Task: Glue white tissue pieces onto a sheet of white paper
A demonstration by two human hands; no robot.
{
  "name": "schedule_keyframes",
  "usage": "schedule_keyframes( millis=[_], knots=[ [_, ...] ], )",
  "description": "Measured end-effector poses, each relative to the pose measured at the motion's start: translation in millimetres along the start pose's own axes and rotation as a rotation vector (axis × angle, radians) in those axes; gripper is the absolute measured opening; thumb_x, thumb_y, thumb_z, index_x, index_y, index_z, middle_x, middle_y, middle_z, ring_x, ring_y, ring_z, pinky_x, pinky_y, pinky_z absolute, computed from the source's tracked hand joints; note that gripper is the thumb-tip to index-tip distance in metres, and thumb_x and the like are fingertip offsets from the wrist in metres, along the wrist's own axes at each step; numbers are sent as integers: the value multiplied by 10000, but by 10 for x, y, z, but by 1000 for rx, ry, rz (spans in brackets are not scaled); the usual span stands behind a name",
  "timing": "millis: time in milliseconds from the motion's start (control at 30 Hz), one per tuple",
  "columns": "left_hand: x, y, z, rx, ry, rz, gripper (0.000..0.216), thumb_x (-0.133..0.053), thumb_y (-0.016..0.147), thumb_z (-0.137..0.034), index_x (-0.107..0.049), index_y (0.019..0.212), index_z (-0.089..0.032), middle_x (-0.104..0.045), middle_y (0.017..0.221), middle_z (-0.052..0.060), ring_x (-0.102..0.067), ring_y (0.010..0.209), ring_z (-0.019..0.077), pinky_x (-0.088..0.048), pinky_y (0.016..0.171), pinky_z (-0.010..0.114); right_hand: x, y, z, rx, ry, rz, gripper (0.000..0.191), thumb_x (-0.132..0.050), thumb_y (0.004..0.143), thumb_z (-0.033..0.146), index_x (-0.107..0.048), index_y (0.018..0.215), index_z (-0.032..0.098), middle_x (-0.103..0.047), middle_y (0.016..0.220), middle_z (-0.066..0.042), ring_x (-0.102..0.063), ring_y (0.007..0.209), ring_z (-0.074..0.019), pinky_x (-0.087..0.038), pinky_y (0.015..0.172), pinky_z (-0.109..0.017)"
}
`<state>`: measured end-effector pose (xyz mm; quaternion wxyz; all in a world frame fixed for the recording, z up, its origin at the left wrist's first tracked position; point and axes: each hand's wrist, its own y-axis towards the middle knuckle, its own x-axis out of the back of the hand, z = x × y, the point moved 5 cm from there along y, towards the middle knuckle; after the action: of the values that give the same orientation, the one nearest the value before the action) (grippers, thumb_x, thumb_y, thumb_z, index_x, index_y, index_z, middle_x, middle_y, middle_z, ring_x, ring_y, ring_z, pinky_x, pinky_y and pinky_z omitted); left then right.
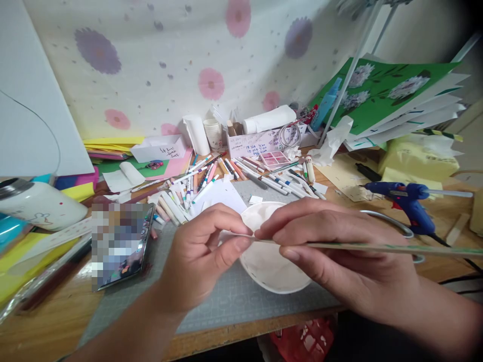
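Left hand (pixel 199 256): fingers pinched on thin white sheet (pixel 236 235), edge-on. Right hand (pixel 339 251): fingers pinched on long stick (pixel 377 247), tip touching sheet, above white disc (pixel 271 274), near table (pixel 45 327) edge. Advisable: grip close to tip, stick level. Right: glue gun (pixel 409 201).

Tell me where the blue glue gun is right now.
In the head view, the blue glue gun lies on the table at right, just beyond the thin stick held in the right hand.

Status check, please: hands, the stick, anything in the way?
Left hand, right hand both pinching thin stick. Stick level over white paper bowl. Glue gun right, markers behind, apart from hands.
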<state>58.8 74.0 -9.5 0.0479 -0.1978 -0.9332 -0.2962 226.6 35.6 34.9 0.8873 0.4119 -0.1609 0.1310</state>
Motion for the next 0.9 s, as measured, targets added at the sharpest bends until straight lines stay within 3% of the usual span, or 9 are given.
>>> schedule_keyframes(
  millis=[133,333,433,633,900],
  knots=[
    [-3,-35,50,63,-169,7,75,-628,900,-207,-684,913,-255,-630,879,3,-586,848,155,-474,785,293,-3,0,2,1,32,14,124,-645,805,1,-702,886,75,-734,927,-104,-686,925,-121,-558,836,-180],
    [-30,-58,97,213,-333,5,92,-642,897,-223,-713,938,-265,-648,807,-18,-585,734,114,-476,676,235,57,-7,-33,-40,93,-36,76,-684,825,92,-705,869,151,-750,917,-55,-700,908,-125,-563,816,-188],
    [-39,-38,91,215,-353,22,73,-657,884,-248,-728,899,-239,-641,759,0,-579,702,125,-465,655,252,82,-8,-53,-58,110,-75,83,-693,829,122,-709,884,181,-751,934,-40,-703,909,-136,-575,799,-214],
    [-38,-49,85,247,-337,38,90,-660,875,-282,-707,830,-220,-640,704,23,-567,669,153,-444,612,277,41,20,-17,-17,72,-7,101,-693,827,104,-715,883,185,-762,856,-19,-715,858,-130,-579,783,-201],
    [-50,-47,69,260,-336,63,121,-655,878,-300,-697,808,-211,-619,675,21,-556,650,153,-432,603,281,38,17,-23,-17,110,-15,95,-684,834,103,-710,893,172,-760,868,-35,-718,870,-138,-585,762,-206]
  ],
)
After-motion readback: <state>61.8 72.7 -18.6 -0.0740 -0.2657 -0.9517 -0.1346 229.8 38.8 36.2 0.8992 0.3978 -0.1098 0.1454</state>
